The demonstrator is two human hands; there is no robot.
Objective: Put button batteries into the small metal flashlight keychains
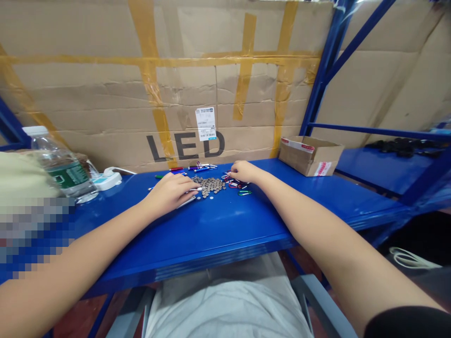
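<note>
On the left of a heap of small round silvery discs [213,184], my left hand [171,191] rests low over the table, fingers bent together. A shiny bit shows at its fingertips, too small to name. Pen-like sticks in red, blue and silver [202,168] lie behind and beside this hand, partly hidden by it. My right hand [244,171] is over a small pile of coloured carabiners [235,184], its fingertips pinched at a carabiner on the pile's left side. A green carabiner [244,193] lies apart, nearer to me.
The blue table [225,225] meets a large cardboard panel [105,108] marked LED. At the left are a water bottle [66,166] and a white power strip [106,180]. An open cardboard box [310,155] stands back right, beside a blue metal post [319,89].
</note>
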